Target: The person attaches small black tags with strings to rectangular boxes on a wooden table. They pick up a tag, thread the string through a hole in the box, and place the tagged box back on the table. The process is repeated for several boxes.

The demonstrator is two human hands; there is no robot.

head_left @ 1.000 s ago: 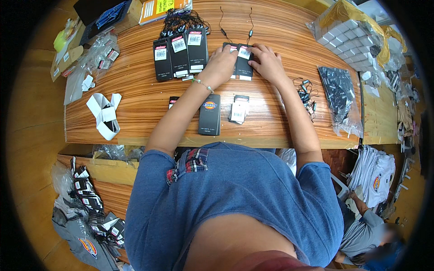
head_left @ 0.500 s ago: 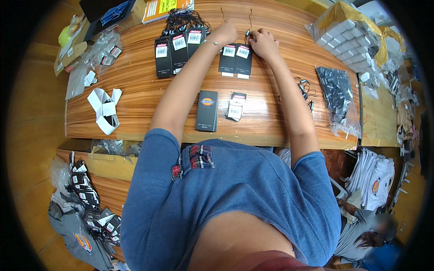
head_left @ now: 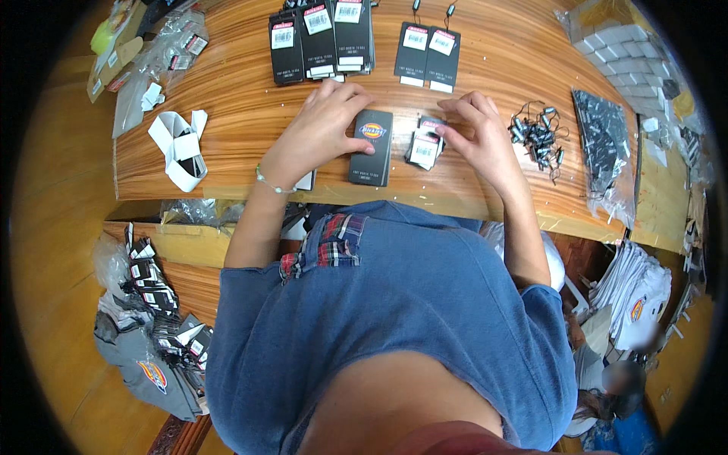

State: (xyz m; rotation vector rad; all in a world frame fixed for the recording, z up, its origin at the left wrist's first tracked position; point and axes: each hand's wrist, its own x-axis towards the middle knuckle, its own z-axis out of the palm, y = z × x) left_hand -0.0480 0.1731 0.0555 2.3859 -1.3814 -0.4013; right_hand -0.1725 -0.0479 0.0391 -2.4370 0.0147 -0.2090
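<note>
My left hand (head_left: 322,125) is open, its thumb on the left part of a stack of dark hang tags (head_left: 371,168) with a coloured emblem. The other fingers reach past the stack's upper left corner. My right hand (head_left: 484,140) is also open, fingers curved and apart, with its thumb at the edge of a small pile of barcode-stickered tags (head_left: 425,152). Whether the thumb touches that pile, I cannot tell. Beyond the hands lie two black hang tags (head_left: 412,57) side by side, their cords pointing away. A pale card corner (head_left: 306,181) shows under my left wrist.
Several stickered hang tags (head_left: 318,42) lie in overlapping rows at the far left. To the right are loose black cords (head_left: 542,133), a plastic bag of black pieces (head_left: 603,152) and stacked white boxes (head_left: 622,53). A white strip loop (head_left: 178,148) lies left. A person sits at lower right.
Both hands have come back from the two far hang tags to the near stack and small pile. The right hand has let go near the cord. The whole view has shifted.
</note>
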